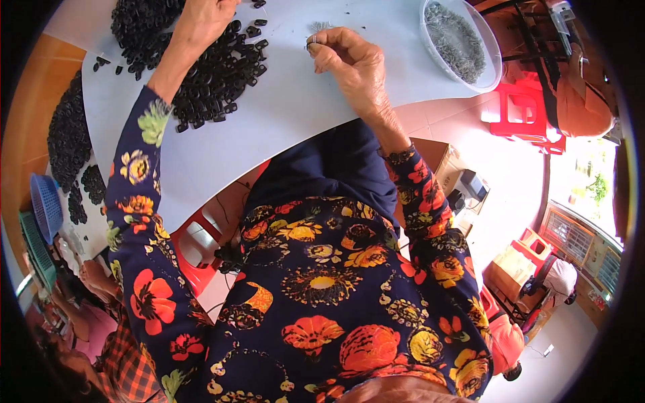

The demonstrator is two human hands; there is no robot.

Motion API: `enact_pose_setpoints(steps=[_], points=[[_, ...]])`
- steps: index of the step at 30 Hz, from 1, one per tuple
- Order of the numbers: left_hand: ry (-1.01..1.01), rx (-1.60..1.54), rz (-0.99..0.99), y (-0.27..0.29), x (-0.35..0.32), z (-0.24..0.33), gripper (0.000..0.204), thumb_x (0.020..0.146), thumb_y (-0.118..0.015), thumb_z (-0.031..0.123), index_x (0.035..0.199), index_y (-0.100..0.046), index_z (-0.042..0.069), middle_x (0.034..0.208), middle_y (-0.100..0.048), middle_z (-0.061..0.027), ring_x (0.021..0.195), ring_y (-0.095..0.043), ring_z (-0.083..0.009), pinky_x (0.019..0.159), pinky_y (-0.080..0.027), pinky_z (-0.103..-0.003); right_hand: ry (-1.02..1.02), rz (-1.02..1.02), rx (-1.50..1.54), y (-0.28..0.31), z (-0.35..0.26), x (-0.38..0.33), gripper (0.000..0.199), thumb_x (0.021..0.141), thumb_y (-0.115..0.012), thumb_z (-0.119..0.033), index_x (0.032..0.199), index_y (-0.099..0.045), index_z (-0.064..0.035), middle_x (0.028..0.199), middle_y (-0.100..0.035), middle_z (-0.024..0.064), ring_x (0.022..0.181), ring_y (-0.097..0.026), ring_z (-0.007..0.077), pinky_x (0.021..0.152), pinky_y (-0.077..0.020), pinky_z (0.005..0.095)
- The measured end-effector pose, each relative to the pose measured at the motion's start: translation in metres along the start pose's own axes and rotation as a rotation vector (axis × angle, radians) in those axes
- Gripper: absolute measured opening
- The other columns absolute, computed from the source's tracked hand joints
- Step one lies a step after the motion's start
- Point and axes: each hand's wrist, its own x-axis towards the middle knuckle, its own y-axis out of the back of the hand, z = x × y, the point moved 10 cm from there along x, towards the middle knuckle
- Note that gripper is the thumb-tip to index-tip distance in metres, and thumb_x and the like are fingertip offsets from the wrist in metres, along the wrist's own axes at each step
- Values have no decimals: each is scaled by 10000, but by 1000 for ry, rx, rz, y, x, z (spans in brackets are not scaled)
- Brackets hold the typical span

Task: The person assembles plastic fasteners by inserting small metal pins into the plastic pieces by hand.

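Note:
My right hand is above the white table, thumb and forefinger pinched together on a tiny, thin metal piece. Just beyond those fingertips lies a little cluster of similar thin metal pieces. My left hand reaches over the far edge of a heap of small black plastic parts. The top of the picture cuts off most of its fingers, so what they hold is hidden. A few loose black parts are scattered to the right of that hand.
A clear round tub of grey metal pieces stands at the table's right. More black parts pile up at the far left, near a blue basket. Red stools and a cardboard box are on the floor. Other people sit nearby.

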Motion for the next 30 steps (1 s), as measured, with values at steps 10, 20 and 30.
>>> enact_pose_setpoints(steps=[10,20,30], points=[[-57,564,-174,-62,29,-17,229,784,-600,186,769,-666,-33,820,-630,-277,844,-594,-426,826,-445,-467,-19,-32,-82,-6,0,-4,150,848,-669,-91,931,-635,29,762,-623,9,670,-551,65,628,-469,214],[-118,237,-100,-53,38,-49,163,849,-489,97,933,-588,-3,845,-613,-227,817,-592,-418,714,-473,-463,-2,-37,-72,-8,1,-3,173,842,-671,-111,942,-642,27,764,-638,21,692,-571,65,641,-485,224],[-401,380,-70,-83,40,-4,235,816,-545,136,942,-558,-62,804,-592,-273,805,-584,-438,731,-477,-479,1,-33,-158,-10,-2,-2,154,828,-672,-110,906,-646,21,735,-632,27,674,-570,64,622,-483,232]])
